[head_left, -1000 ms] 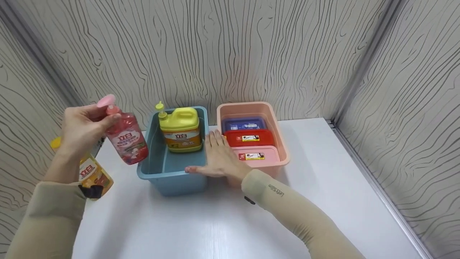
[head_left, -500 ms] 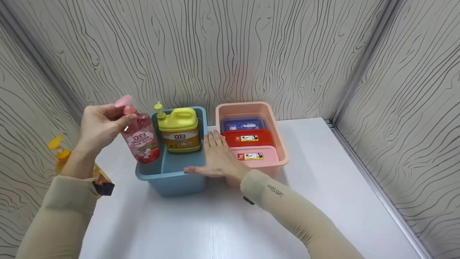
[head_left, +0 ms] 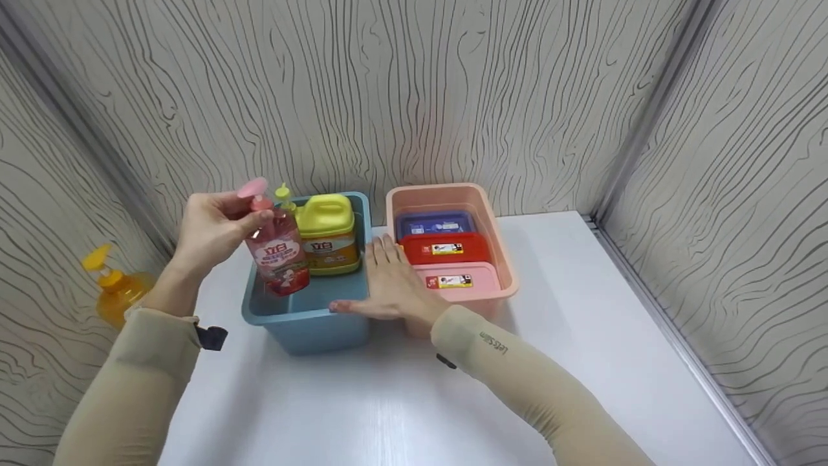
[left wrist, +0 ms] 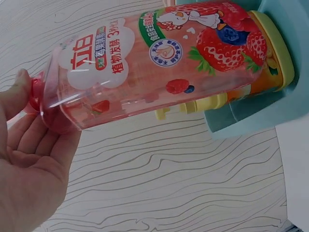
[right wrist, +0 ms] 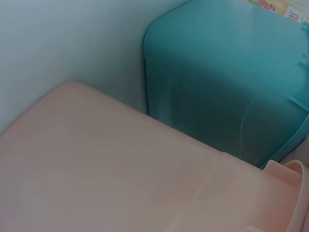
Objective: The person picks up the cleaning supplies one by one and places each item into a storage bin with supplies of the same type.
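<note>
My left hand [head_left: 210, 233] pinches the neck of a clear red pump bottle [head_left: 279, 255] with a pink pump head. Slightly tilted, the bottle hangs over the left part of the blue bin [head_left: 304, 317]. In the left wrist view, the fingers [left wrist: 38, 135] are curled at its neck, and strawberries show on its label. A yellow jug [head_left: 331, 220] with a pump stands inside that bin, partly hidden by the bottle. My right hand [head_left: 396, 285] lies with straight fingers along the blue bin's right rim, its thumb over the front rim.
Right of the blue bin stands a peach bin [head_left: 508, 265] holding a blue box [head_left: 435, 223], a red box [head_left: 479, 249] and a pink box [head_left: 479, 278]. An orange pump bottle [head_left: 119, 294] is at the left, partly behind my left arm. Patterned walls enclose the white table [head_left: 582, 336].
My left hand has carried the red pump bottle rightward, from beside the blue bin to over it. My right hand has stayed at the bin's rim.
</note>
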{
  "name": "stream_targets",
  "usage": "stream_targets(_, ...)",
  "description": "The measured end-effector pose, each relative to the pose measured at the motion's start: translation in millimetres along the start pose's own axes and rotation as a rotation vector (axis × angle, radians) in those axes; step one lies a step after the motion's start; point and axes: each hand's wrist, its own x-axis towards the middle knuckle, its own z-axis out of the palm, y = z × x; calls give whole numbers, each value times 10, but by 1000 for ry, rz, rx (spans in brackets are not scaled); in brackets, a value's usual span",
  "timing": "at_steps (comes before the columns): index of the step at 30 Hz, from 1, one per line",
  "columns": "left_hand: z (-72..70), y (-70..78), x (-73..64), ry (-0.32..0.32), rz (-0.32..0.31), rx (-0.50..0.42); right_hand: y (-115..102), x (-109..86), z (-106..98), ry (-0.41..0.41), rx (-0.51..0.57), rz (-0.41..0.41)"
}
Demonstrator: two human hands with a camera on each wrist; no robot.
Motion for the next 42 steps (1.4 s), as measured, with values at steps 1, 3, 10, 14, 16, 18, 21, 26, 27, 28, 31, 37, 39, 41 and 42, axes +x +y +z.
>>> stream_targets(1,25,-6,6,-9,1,-6,0,-1,0,1,6,0)
stream_targets(3,74,-25,24,-28,-4,-17,-2,2,3,1,20,2)
stream_targets(10,275,-35,58,-66,-15,-51,0,-3,2,0,45,10)
stream_targets(14,411,-41,76,-89,-34,-42,-1,-10,3,-3,38,13)
stream_targets(16,486,-48,82,-107,-55,-41,1,-10,5,-3,30,12)
stream_targets(18,563,-65,87,-130,-72,-42,4,-8,10,-2,23,13)
stream_targets(21,657,-92,87,-150,-94,-39,4,-9,17,-4,24,16)
stream_targets(26,779,-114,85,-172,-104,-13,-6,-13,19,-2,30,20)
stream_targets(27,800,-113,85,-177,-106,-13,-8,-11,17,2,29,19)
stream_targets(28,819,-110,85,-182,-106,-15,-9,-10,15,5,28,18)
stream_targets(31,873,-117,83,-188,-116,-17,-9,-2,8,11,28,16)
stream_targets(37,973,-161,59,-185,-105,-24,-6,6,10,5,39,18)
stream_targets(39,999,-172,51,-189,-105,-29,-7,4,10,4,40,19)
stream_targets(41,1021,-182,43,-189,-115,-28,-8,4,9,4,40,20)
stream_targets(42,1031,-190,39,-186,-122,-28,-8,4,8,5,40,20)
